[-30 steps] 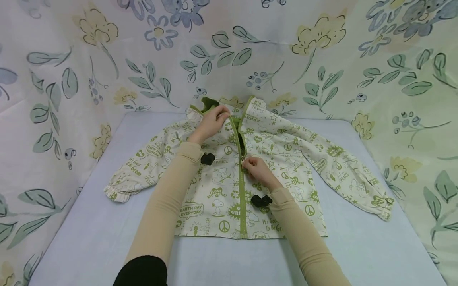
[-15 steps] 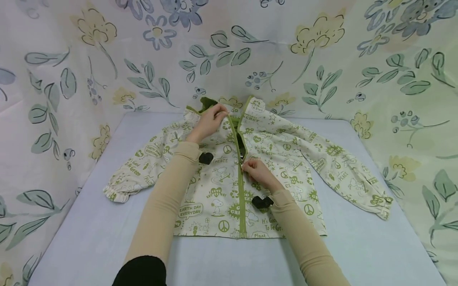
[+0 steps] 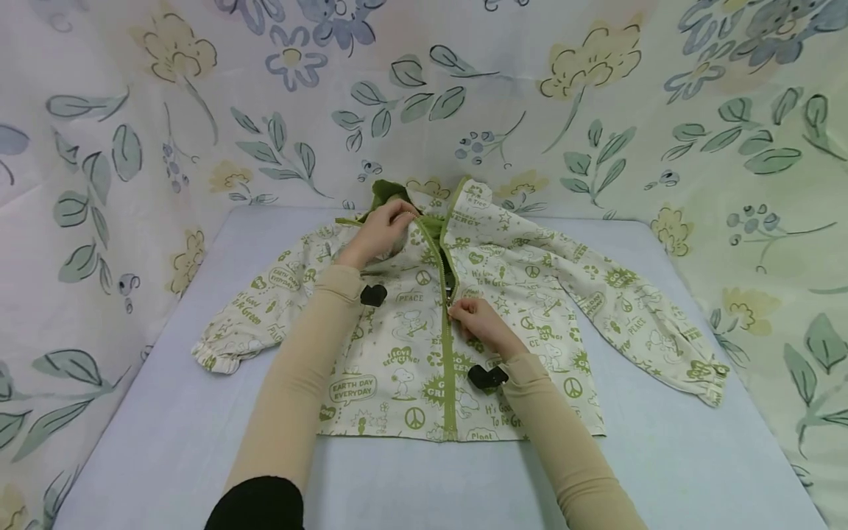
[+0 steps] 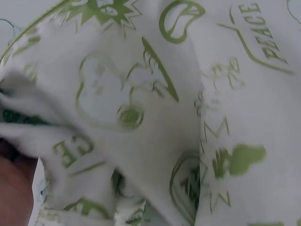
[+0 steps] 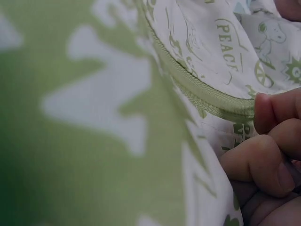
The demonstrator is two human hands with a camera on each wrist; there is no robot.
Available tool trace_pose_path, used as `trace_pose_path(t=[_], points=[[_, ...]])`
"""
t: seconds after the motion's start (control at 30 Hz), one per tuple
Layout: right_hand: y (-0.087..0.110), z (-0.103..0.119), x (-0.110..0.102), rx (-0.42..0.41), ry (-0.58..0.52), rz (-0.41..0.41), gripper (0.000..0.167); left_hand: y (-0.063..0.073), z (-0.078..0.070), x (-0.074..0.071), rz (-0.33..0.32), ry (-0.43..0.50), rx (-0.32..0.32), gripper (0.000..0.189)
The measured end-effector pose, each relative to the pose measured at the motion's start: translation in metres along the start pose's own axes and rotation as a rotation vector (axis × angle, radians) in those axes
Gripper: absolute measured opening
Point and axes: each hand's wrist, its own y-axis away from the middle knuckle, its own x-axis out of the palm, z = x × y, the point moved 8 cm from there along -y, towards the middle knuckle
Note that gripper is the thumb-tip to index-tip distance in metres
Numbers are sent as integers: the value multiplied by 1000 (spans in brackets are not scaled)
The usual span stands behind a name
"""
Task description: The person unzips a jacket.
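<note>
A white jacket (image 3: 407,368) with green cartoon print lies front up, sleeves spread out. Its green zipper (image 3: 447,368) is joined in the lower part and parts into a gap toward the collar. My left hand (image 3: 379,232) pinches the jacket's left front edge near the collar. At the bottom of the gap, my right hand (image 3: 486,324) pinches the zipper at its slider, which the fingertips mostly cover. The right wrist view shows the curled fingers (image 5: 258,162) against the zipper tape (image 5: 207,94). Only part of the left hand (image 4: 16,193) shows beside folded fabric in the left wrist view.
The jacket rests on a table with a pale cloth (image 3: 165,442). A floral curtain (image 3: 503,96) hangs behind and at both sides. Black wrist-worn pieces (image 3: 488,377) sit near both cuffs.
My right hand has slid slightly down along the zipper. My left hand has shifted a little left with the front edge, and the collar on that side has folded over more.
</note>
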Motion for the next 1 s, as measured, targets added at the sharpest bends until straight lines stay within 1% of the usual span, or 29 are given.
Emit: trace_pose_path(t=[0.1, 0.2, 0.27, 0.37, 0.43, 0.53, 0.63, 0.7, 0.8, 0.87, 0.93, 0.97, 1.0], points=[[0, -1, -1, 8, -6, -10, 26, 1, 3, 1, 32, 10, 2, 27], [-1, -2, -2, 13, -13, -14, 26, 2, 1, 2, 60, 30, 9, 27], [-1, -2, -2, 10, -10, -15, 26, 3, -1, 4, 83, 36, 14, 29], [-2, -3, -2, 5, -8, -17, 25, 2, -7, 9, 114, 11, 26, 33], [-1, -2, -2, 3, -9, -14, 26, 1, -12, 12, 128, -44, 44, 34], [-1, -2, -2, 6, -13, -12, 26, -1, -22, 20, 142, -151, 93, 36], [-1, -3, -2, 10, -3, -13, 26, -4, -35, 32, 184, -254, 135, 36], [-1, -3, -3, 13, 3, -18, 27, -6, -42, 44, 234, -291, 160, 35], [-1, -2, -2, 12, 7, -19, 27, -7, -50, 64, 337, -348, 183, 32], [-1, -2, -1, 10, -1, -16, 27, -8, -51, 75, 385, -416, 184, 30], [-2, -3, 0, 9, -6, -11, 27, -8, -47, 83, 415, -508, 152, 31], [-2, -3, 0, 8, -6, -9, 27, -8, -44, 86, 424, -546, 128, 29], [-2, -3, -1, 10, -5, -9, 27, -8, -41, 87, 419, -574, 108, 29]])
